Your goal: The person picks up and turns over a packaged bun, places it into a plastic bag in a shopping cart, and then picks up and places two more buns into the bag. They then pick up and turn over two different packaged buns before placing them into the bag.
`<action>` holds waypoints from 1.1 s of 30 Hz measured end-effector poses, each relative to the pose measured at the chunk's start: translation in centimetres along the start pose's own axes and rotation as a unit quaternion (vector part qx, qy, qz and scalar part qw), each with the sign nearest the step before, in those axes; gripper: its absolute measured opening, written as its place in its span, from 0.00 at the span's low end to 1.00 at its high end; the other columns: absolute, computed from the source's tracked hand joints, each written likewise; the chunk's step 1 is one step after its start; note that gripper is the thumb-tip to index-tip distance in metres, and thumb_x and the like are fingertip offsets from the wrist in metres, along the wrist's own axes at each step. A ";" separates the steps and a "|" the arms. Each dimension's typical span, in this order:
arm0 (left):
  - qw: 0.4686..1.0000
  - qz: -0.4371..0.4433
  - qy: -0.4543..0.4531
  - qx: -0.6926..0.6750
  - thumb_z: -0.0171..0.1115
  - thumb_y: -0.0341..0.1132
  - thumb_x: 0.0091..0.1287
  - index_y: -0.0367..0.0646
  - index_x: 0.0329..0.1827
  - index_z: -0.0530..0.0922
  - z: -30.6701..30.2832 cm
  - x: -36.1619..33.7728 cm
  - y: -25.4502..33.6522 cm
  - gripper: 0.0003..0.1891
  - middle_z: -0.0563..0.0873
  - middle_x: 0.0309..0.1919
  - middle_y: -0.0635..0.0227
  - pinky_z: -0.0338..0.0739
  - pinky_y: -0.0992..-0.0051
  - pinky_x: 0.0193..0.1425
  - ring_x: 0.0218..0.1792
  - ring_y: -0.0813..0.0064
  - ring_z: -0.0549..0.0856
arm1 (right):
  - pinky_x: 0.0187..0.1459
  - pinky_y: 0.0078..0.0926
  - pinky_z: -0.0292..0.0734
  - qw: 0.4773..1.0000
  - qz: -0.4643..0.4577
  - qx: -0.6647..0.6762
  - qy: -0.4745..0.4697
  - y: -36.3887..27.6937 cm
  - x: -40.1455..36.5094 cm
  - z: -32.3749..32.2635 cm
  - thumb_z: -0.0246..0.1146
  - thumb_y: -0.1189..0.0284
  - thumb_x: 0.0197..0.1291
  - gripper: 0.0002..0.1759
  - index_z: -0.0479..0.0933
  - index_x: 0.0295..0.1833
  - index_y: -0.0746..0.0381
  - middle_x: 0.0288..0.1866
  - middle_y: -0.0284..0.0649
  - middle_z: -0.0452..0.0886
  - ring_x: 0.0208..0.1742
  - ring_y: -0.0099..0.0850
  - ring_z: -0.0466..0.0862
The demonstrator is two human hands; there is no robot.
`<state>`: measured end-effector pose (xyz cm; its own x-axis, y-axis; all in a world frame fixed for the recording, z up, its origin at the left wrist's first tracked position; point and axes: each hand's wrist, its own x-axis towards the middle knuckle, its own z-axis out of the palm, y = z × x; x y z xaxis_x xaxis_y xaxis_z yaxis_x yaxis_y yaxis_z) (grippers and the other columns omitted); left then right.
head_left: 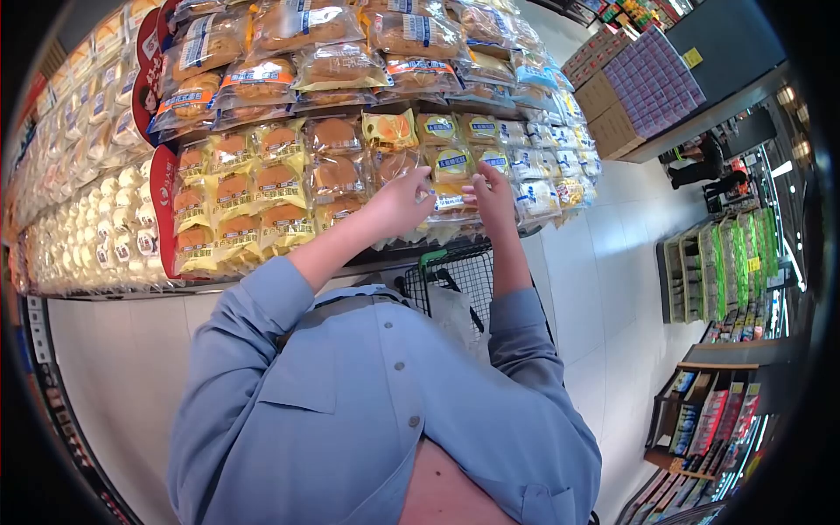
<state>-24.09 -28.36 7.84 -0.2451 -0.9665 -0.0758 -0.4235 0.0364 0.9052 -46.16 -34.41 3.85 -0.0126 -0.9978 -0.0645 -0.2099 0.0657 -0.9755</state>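
My left hand reaches over the front of a display of packaged cakes, fingers slightly bent and apart, with nothing visible in them. Beside it my right hand is raised with its palm side turned toward the left one, its fingers loosely bent and apart. Just beyond and between the hands lies a clear-wrapped cake with a yellow and blue label. A similar labelled cake sits right at the right fingertips. Round brown cakes in clear wrap lie left of my left hand.
Larger bagged breads are stacked behind. Yellow-wrapped cakes fill the left section, beside a red divider. A shopping cart with a green-trimmed edge stands below my hands. Stacked boxes and a green-sided rack stand to the right.
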 end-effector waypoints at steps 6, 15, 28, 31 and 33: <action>0.943 0.217 0.059 0.247 0.62 0.37 0.64 0.40 0.67 0.71 2.0 2.2 -1.4 0.27 0.75 0.64 0.48 0.70 0.58 0.68 0.62 0.50 0.76 | 0.29 0.20 0.80 0.999 0.011 -0.027 -0.045 0.4 -0.9 0.3 0.58 0.70 0.70 0.25 0.67 0.69 0.69 0.53 0.45 0.81 0.33 0.25 0.87; 0.881 0.260 0.033 0.394 0.65 0.49 0.63 0.46 0.71 0.70 5.0 6.2 -1.7 0.34 0.70 0.70 0.51 0.57 0.48 0.76 0.71 0.53 0.68 | 0.22 0.14 0.67 0.993 -0.024 0.096 -0.060 0.6 -7.1 -1.7 0.57 0.68 0.73 0.13 0.78 0.53 0.66 0.33 0.35 0.81 0.20 0.16 0.72; 0.978 0.133 -0.161 -0.012 0.60 0.38 0.69 0.38 0.65 0.74 4.3 -4.9 4.3 0.23 0.82 0.56 0.53 0.76 0.63 0.60 0.54 0.54 0.82 | 0.64 0.52 0.68 0.952 0.024 -0.282 -0.112 30.9 -24.7 0.2 0.61 0.70 0.64 0.27 0.67 0.66 0.69 0.67 0.65 0.67 0.65 0.62 0.70; 0.979 0.108 -0.172 -0.013 0.59 0.37 0.69 0.38 0.63 0.76 4.4 -8.0 1.8 0.21 0.83 0.55 0.53 0.77 0.64 0.58 0.54 0.55 0.82 | 0.66 0.50 0.68 0.931 0.003 -0.346 -0.113 26.5 -23.4 1.4 0.59 0.71 0.64 0.27 0.67 0.67 0.70 0.67 0.65 0.68 0.65 0.61 0.70; 0.982 0.092 -0.165 -0.025 0.59 0.36 0.69 0.38 0.62 0.77 4.1 -9.4 0.8 0.20 0.84 0.53 0.53 0.78 0.64 0.58 0.53 0.56 0.83 | 0.66 0.49 0.67 0.929 0.013 -0.346 -0.128 27.6 -23.1 1.7 0.58 0.71 0.64 0.27 0.67 0.67 0.70 0.67 0.64 0.68 0.65 0.61 0.71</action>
<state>-25.73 -18.15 7.54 -0.5866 -0.8092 -0.0337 -0.3038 0.1813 0.9353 -50.00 -9.49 -21.97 0.1870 -0.9571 -0.2211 -0.7928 -0.0141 -0.6093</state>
